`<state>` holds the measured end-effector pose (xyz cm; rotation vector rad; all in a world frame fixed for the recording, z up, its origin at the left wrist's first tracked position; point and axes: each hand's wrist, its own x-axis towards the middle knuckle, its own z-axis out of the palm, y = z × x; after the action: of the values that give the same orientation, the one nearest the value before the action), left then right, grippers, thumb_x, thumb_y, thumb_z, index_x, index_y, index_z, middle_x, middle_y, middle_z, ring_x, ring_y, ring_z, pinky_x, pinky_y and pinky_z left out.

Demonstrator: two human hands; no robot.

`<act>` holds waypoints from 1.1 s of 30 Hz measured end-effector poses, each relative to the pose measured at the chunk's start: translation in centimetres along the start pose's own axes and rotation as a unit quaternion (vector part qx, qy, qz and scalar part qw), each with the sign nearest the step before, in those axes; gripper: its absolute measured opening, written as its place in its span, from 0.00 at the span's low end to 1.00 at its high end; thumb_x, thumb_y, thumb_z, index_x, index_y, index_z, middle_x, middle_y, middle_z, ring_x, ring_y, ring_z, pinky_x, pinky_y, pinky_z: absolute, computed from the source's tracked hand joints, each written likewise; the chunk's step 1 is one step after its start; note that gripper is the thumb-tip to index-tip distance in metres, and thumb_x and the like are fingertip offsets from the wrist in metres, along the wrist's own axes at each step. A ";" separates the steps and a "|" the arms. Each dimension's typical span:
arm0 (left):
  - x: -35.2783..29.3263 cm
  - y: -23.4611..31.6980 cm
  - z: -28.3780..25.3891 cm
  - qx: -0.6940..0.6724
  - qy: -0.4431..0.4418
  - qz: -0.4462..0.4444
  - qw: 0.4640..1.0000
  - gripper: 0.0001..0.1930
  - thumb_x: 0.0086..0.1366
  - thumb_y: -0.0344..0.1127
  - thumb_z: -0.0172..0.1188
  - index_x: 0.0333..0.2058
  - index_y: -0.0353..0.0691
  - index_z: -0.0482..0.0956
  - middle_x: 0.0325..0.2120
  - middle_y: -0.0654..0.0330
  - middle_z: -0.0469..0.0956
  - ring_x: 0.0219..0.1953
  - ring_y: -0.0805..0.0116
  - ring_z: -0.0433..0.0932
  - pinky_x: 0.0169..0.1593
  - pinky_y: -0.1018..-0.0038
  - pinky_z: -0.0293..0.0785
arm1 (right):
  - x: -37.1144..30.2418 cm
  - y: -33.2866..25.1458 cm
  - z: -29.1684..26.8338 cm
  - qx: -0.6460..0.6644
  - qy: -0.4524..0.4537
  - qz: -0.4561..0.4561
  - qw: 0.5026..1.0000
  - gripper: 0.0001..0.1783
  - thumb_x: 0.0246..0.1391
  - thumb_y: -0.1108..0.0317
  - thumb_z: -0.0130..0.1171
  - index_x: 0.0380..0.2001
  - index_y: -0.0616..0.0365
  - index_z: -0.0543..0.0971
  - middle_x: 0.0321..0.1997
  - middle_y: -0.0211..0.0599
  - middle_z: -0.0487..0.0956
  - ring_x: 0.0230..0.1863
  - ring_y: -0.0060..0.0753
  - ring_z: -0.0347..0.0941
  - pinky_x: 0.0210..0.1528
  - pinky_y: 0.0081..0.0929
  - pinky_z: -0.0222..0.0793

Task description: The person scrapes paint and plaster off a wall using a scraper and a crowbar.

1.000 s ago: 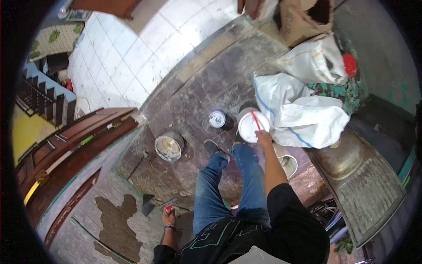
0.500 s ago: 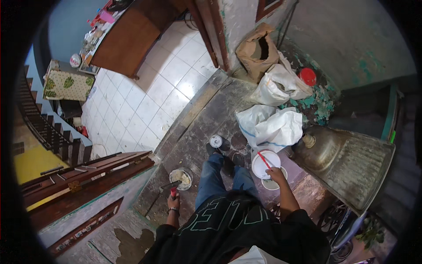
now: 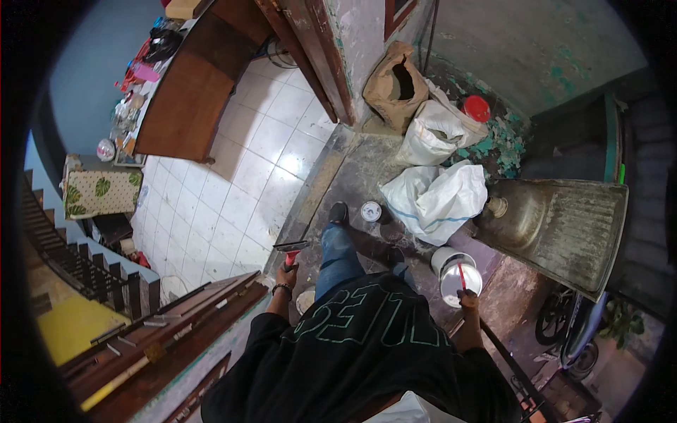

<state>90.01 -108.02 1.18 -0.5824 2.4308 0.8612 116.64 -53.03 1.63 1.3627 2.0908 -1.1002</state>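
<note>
My left hand (image 3: 283, 273) grips the red handle of a wide-bladed scraper (image 3: 290, 247), blade pointing away from me. Below that hand, a tub of pale paste (image 3: 305, 302) is mostly hidden by my arm and shirt. On the other side, my right hand (image 3: 468, 299) is closed around a thin red bar, seemingly the handle of a white round bucket (image 3: 455, 287). Whether this is an open bucket or one with a lid, I cannot tell. Behind it and partly covered by it stands another whitish bucket (image 3: 443, 259).
A small can (image 3: 371, 211) stands between my feet and a white sack (image 3: 441, 201). Farther back are an open white sack (image 3: 428, 134), a brown paper sack (image 3: 395, 88) and a red lid (image 3: 477, 108). A metal sink (image 3: 557, 229) juts in at right; a doorway sill (image 3: 310, 187) borders white tiles.
My left foot has stepped forward, past the small can. The scraper has moved away from the paste tub toward the doorway. The white bucket in my right hand has swung nearer my body.
</note>
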 end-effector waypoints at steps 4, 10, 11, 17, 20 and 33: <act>6.1 2.0 -3.7 0.036 -0.047 0.024 0.998 0.21 0.54 0.48 0.61 0.40 0.37 0.76 0.29 0.48 0.78 0.35 0.52 0.78 0.38 0.64 0.70 | -3.3 3.2 3.1 -0.112 0.024 -0.046 0.992 0.21 0.42 0.52 0.55 0.25 0.62 0.78 0.24 0.51 0.76 0.27 0.50 0.74 0.32 0.40 0.68; 14.8 2.5 -11.6 0.050 -0.057 0.127 0.989 0.18 0.55 0.47 0.60 0.33 0.35 0.74 0.26 0.48 0.77 0.31 0.49 0.76 0.35 0.62 0.70 | -10.5 -3.6 9.1 0.152 0.051 0.132 0.978 0.20 0.42 0.55 0.55 0.22 0.65 0.78 0.13 0.35 0.72 0.15 0.26 0.68 0.19 0.28 0.62; 16.5 2.0 -13.0 0.093 -0.050 0.135 0.985 0.19 0.55 0.48 0.60 0.32 0.35 0.74 0.26 0.47 0.77 0.32 0.47 0.76 0.35 0.61 0.70 | -11.2 -5.0 10.1 0.186 0.045 0.128 0.973 0.20 0.42 0.55 0.56 0.22 0.65 0.78 0.14 0.34 0.72 0.15 0.25 0.67 0.18 0.27 0.61; 22.6 4.7 -16.7 0.179 -0.055 0.144 0.972 0.20 0.54 0.49 0.61 0.32 0.35 0.75 0.27 0.45 0.77 0.34 0.44 0.76 0.37 0.59 0.71 | -15.3 -6.8 17.3 0.191 0.046 0.094 0.976 0.21 0.44 0.56 0.56 0.28 0.68 0.80 0.19 0.38 0.77 0.25 0.31 0.73 0.28 0.29 0.68; 24.5 8.2 -16.3 0.199 -0.063 0.192 0.959 0.20 0.54 0.50 0.60 0.32 0.35 0.75 0.29 0.43 0.78 0.36 0.42 0.76 0.38 0.56 0.71 | -16.4 -9.3 21.0 0.288 0.041 0.183 0.939 0.19 0.45 0.59 0.57 0.29 0.68 0.80 0.21 0.41 0.78 0.26 0.31 0.75 0.28 0.30 0.69; 25.2 22.8 -10.3 0.298 -0.161 0.417 0.844 0.18 0.54 0.47 0.60 0.29 0.33 0.74 0.25 0.45 0.77 0.30 0.44 0.76 0.35 0.58 0.70 | -20.6 -5.1 30.8 0.261 0.185 0.307 0.896 0.17 0.43 0.58 0.61 0.30 0.63 0.80 0.25 0.42 0.79 0.24 0.31 0.75 0.30 0.30 0.70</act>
<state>54.78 -104.38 4.17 0.8442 2.3969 0.3675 118.71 -90.29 -0.66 2.4397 1.4012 -1.2134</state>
